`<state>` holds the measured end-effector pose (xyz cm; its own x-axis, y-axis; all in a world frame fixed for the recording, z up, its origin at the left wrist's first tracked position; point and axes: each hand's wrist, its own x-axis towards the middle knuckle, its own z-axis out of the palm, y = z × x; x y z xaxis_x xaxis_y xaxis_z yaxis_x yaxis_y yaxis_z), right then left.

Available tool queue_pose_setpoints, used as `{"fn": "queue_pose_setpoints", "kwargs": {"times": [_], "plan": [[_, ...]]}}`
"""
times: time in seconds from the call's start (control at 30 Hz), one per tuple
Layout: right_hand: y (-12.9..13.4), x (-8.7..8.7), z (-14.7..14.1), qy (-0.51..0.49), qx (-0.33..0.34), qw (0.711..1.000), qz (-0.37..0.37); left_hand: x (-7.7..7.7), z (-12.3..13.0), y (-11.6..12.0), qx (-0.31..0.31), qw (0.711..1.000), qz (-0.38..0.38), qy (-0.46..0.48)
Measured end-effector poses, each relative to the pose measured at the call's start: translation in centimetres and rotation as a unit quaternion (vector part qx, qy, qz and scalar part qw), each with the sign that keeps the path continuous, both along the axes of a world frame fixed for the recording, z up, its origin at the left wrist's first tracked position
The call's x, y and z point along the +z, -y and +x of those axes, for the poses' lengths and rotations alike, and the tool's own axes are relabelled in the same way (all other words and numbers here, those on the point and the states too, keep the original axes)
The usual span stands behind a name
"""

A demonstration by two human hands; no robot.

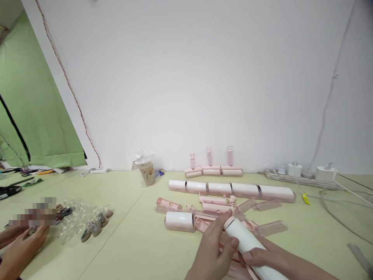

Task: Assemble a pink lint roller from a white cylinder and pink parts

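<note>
A white lint roller (247, 239) with a pink rim at its upper end slants across the lower right of the head view. My left hand (211, 247) is closed at that pink end, its fingers behind and its thumb beside the roll. Lower down, my right hand (269, 256) wraps round the roll from the right, thumb across the white surface. Just beyond my hands lie pink handle pieces (217, 207) and clear covers (271, 227). To the left of my hands is another white roll (179, 220). What is under my palms is partly hidden.
A row of white rolls (218, 188) lies farther back, with small pink rollers (211, 170) by the wall. A bagged cup (148, 174) stands left of them. A power strip (303, 179) with cables lies right. Another person's hands (27, 243) work left, near clear domes (87, 223).
</note>
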<state>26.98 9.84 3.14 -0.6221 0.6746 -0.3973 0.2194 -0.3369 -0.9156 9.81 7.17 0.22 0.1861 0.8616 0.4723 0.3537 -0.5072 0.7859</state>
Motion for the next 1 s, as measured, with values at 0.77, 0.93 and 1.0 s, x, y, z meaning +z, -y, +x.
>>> {"fn": "queue_pose_setpoints", "kwargs": {"times": [0.77, 0.93, 1.0], "plan": [[-2.3, 1.3, 0.2, -0.097, -0.163, 0.968, 0.165, 1.4, -0.1, -2.1, 0.069, 0.806, -0.151, 0.568], [-2.3, -0.9, -0.5, -0.061, -0.245, 0.870, 0.423, 0.2, 0.9, -2.3, 0.037, 0.755, -0.212, 0.619], [-1.2, -2.0, -1.1, -0.006, -0.195, 0.835, 0.515, -0.2, 1.3, -2.2, 0.030, 0.735, -0.229, 0.638]]}}
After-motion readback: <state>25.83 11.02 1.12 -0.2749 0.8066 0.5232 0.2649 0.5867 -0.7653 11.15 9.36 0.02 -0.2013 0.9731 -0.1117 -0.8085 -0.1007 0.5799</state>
